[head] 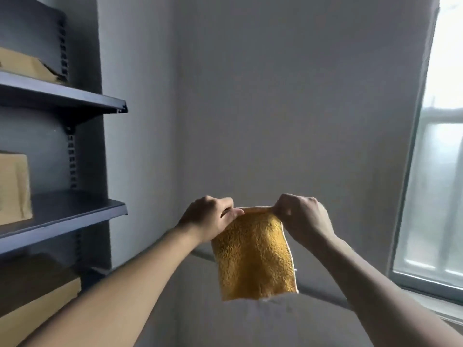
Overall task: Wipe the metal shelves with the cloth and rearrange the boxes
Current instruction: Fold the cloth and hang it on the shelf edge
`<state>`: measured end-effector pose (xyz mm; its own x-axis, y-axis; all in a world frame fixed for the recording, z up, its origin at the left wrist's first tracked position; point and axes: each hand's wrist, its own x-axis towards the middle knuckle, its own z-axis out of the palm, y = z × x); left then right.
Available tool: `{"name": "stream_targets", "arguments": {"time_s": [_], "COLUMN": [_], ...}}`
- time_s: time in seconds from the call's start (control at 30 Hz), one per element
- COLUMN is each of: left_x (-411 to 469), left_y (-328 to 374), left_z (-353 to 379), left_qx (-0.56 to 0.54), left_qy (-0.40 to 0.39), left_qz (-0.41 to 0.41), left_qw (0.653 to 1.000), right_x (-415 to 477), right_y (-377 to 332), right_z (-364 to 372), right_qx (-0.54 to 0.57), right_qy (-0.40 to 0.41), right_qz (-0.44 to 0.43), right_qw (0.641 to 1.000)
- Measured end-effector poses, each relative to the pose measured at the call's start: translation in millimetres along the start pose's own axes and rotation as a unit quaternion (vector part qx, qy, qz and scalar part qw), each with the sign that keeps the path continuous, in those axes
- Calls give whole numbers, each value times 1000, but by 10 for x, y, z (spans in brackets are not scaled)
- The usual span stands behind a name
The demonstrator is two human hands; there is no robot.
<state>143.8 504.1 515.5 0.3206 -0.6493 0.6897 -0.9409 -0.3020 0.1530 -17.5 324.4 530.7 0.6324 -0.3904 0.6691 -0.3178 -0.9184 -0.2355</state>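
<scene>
Grey wall (275,96) — cloth (253,256) between both hands (210,217) (300,216)

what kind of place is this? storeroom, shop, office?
Probably a small storeroom or stock corner. Dark metal shelves on slotted uprights hold plain cardboard boxes, against bare white walls with a window on the right. The left hand and right hand pinch a yellow cloth.

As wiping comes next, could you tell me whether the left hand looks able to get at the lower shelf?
Probably yes. The left hand pinches the cloth by a top corner, and nothing stands between it and the lower shelf to its left, whose front right part lies bare beside the box.
</scene>
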Motion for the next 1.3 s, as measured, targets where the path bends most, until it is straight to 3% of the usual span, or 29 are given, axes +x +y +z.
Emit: {"name": "stream_targets", "arguments": {"time_s": [0.33, 0.5, 0.73, 0.9, 1.17, 1.3], "left_x": [-165, -392, -363, -365, -406, -542], "left_y": [-1090, -1240, -1709, -2129, -2669, -2730], "left_z": [-523, -908, -1223, -1394, -1295, -1350], "left_qx": [114, 217, 344, 460, 466, 436], "left_qy": [81, 21, 15, -37, -100, -39], "left_qz": [-258, -371, -357, -316, -358, -351], "left_qw": [956, 903, 868, 829, 803, 828], "right_x": [1380, 1523, 1814, 1996, 2033, 1965], "right_y": [-933, -1548, -2213, -2701, -3123, -3204], "right_z": [1468, 1848, 2267, 2516, 2914, 2980], "right_qx": [160, 226, 287, 229, 191, 172], "right_qy": [-85, -126, -133, -158, -204, -185], "right_qz": [-220, -289, -297, -312, -312, -350], "right_qw": [959, 921, 901, 908, 908, 902]}}
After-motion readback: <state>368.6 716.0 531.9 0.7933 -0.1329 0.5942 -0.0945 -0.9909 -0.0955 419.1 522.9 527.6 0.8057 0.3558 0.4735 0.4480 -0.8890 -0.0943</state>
